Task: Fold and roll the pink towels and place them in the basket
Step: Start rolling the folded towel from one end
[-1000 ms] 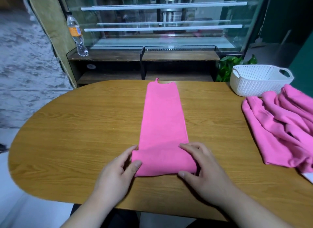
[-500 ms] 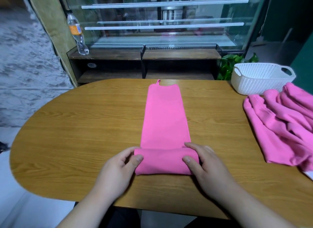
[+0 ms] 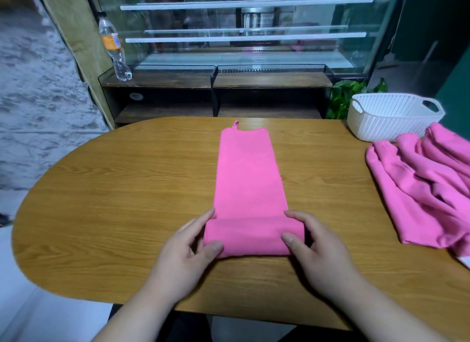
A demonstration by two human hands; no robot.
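A pink towel (image 3: 248,173), folded into a long narrow strip, lies on the wooden table (image 3: 127,189) and runs away from me, its hanging loop at the far end. Its near end is rolled into a short roll (image 3: 251,236). My left hand (image 3: 188,255) grips the roll's left end between thumb and fingers. My right hand (image 3: 315,250) grips the right end the same way. A pile of loose pink towels (image 3: 427,186) lies at the right. Behind that pile stands a white basket (image 3: 391,117) with nothing visible in it.
Beyond the table stands a glass display case over a dark wooden shelf (image 3: 216,79). A plastic bottle (image 3: 114,49) stands on the shelf's left end. Green leaves (image 3: 343,97) show left of the basket. The table's rounded left edge borders the floor.
The roll has moved a little farther along the strip and grown thicker. Both hands have shifted forward with it.
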